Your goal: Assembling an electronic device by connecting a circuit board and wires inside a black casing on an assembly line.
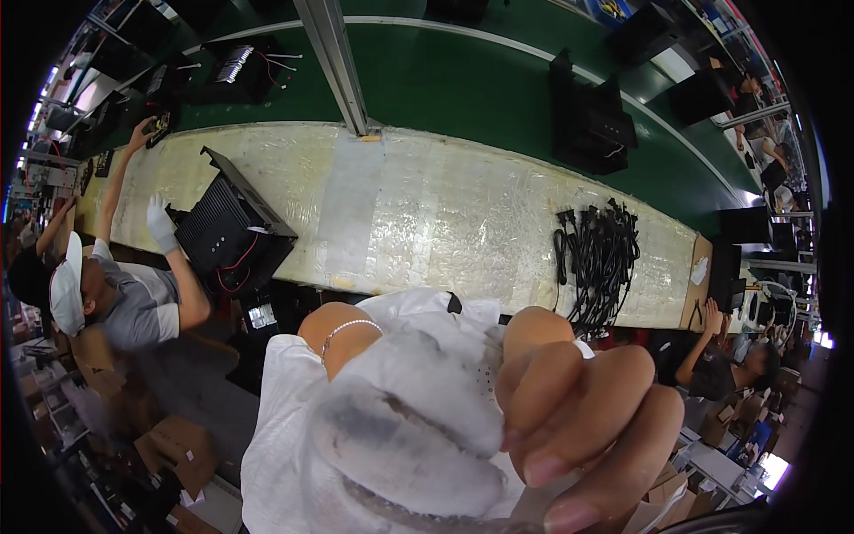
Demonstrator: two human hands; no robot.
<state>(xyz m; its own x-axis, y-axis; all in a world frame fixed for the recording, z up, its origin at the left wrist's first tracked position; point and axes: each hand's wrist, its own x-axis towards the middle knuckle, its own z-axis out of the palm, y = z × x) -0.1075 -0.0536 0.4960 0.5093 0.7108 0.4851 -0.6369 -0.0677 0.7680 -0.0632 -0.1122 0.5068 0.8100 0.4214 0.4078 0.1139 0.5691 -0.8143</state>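
My left hand, in a white glove with grey stains, is raised very close to the camera. Its fingers are bent and pressed together, and a beaded bracelet circles the wrist. Just beside it, my bare right hand has curled fingers whose tips come close to the glove. What either hand grips, if anything, is hidden. Behind both hands is my white top.
A plastic-covered bench runs across, with a bundle of black power cables at right. A black finned housing stands at left near a co-worker. Beyond lies a green conveyor carrying a black housing, behind a metal post.
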